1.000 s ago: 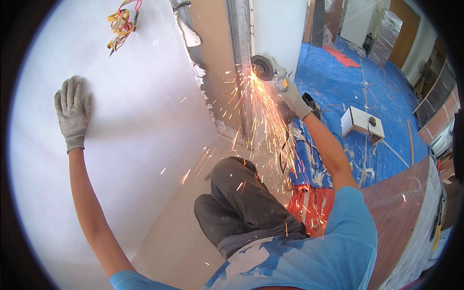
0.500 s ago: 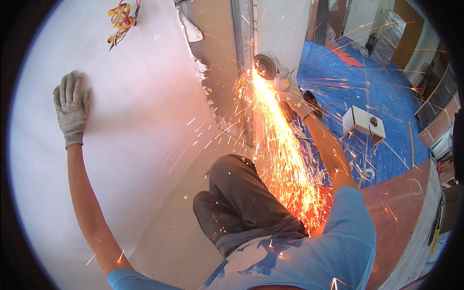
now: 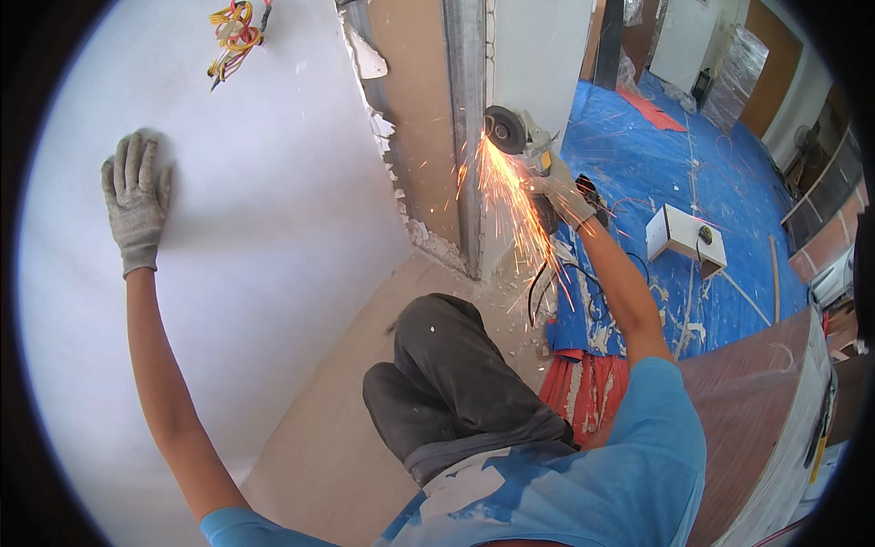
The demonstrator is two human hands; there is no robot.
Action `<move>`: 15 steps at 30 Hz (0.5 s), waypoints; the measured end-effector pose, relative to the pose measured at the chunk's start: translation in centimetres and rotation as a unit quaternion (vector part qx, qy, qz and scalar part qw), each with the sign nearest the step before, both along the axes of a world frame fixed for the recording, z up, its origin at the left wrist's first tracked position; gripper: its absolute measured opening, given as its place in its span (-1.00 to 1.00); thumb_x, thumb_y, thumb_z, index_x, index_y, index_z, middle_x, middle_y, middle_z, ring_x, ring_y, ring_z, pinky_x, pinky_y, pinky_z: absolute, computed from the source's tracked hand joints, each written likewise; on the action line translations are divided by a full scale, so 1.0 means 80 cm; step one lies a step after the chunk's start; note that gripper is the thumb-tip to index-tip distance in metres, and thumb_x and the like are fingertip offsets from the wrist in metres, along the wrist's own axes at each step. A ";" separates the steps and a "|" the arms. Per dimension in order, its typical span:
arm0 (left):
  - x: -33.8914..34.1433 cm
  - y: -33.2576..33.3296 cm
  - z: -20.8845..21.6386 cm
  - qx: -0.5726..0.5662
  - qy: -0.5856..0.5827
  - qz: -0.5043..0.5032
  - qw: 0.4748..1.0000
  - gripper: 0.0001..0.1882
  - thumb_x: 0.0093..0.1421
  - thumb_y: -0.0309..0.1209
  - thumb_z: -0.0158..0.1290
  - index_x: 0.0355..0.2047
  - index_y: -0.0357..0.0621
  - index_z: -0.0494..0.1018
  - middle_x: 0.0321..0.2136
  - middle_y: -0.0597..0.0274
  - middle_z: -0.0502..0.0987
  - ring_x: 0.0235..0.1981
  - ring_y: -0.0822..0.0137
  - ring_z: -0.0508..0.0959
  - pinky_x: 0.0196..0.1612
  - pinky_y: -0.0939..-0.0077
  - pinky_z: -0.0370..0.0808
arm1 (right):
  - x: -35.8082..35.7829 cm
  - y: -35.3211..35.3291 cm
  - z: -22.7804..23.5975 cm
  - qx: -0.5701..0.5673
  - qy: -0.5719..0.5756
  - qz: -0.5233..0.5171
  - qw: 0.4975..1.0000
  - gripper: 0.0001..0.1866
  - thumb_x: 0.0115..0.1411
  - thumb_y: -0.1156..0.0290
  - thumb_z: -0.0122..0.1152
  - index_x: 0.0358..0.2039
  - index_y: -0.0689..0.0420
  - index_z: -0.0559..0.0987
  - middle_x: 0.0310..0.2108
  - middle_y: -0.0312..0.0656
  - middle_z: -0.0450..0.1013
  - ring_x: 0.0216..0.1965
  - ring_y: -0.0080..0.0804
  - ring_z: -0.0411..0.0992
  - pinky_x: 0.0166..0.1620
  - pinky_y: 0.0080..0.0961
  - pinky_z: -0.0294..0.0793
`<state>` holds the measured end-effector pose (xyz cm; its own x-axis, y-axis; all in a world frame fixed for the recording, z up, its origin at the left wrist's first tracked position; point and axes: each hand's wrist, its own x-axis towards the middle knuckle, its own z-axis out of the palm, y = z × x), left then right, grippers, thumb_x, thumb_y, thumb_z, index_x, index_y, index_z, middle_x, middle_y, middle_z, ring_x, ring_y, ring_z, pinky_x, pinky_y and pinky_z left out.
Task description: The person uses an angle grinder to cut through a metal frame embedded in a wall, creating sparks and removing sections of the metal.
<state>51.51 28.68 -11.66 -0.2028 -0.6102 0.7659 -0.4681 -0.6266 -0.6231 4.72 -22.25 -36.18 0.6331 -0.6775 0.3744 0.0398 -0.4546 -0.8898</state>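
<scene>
My left hand wears a grey glove and lies flat with fingers spread on the white wall. My right hand, also gloved, grips an angle grinder. Its disc touches the metal door frame strip, and orange sparks spray down and to the right. My bent knee in dark trousers is on the floor below the grinder.
Broken plaster edges run along the wall opening. Coloured wires hang from the wall at the top. A blue tarp covers the floor at right, with a small white box and a black cable. A brown board lies at right.
The spark shower has shrunk since half a second ago, when it reached down past my knee. Both hands stay in about the same places.
</scene>
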 end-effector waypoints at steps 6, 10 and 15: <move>-0.003 0.000 0.002 0.000 0.008 0.029 1.000 -0.39 0.46 -0.07 0.03 0.45 0.15 0.24 0.49 0.33 0.21 0.52 0.30 0.12 0.57 0.17 0.00 | 0.004 -0.011 -0.016 0.111 -0.014 0.047 0.993 -0.28 -0.03 0.50 0.50 0.18 0.26 0.45 -0.15 -0.22 0.55 -0.29 -0.52 0.52 -0.23 -0.49 0.56; -0.003 0.002 0.002 -0.007 0.014 0.074 0.997 -0.40 0.46 -0.07 0.03 0.45 0.16 0.25 0.47 0.33 0.24 0.52 0.30 0.14 0.56 0.17 0.02 | 0.004 -0.009 -0.020 0.061 -0.068 0.091 0.992 -0.21 -0.04 0.51 0.51 0.24 0.24 0.39 -0.09 -0.21 0.54 -0.27 -0.50 0.54 -0.23 -0.46 0.57; -0.002 0.003 0.003 0.005 0.013 0.053 0.998 -0.41 0.47 -0.06 0.02 0.45 0.17 0.25 0.47 0.34 0.23 0.52 0.31 0.13 0.57 0.16 0.01 | 0.007 -0.003 -0.017 0.067 -0.073 0.058 0.993 -0.38 -0.07 0.44 0.51 0.06 0.22 0.51 -0.17 -0.27 0.54 -0.23 -0.47 0.50 -0.12 -0.42 0.53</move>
<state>51.36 28.92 -11.44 -0.1167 -0.6350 0.7636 -0.4157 -0.6670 -0.6182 5.31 -22.49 -37.56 0.6558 -0.6525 0.3797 0.2185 -0.3173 -0.9228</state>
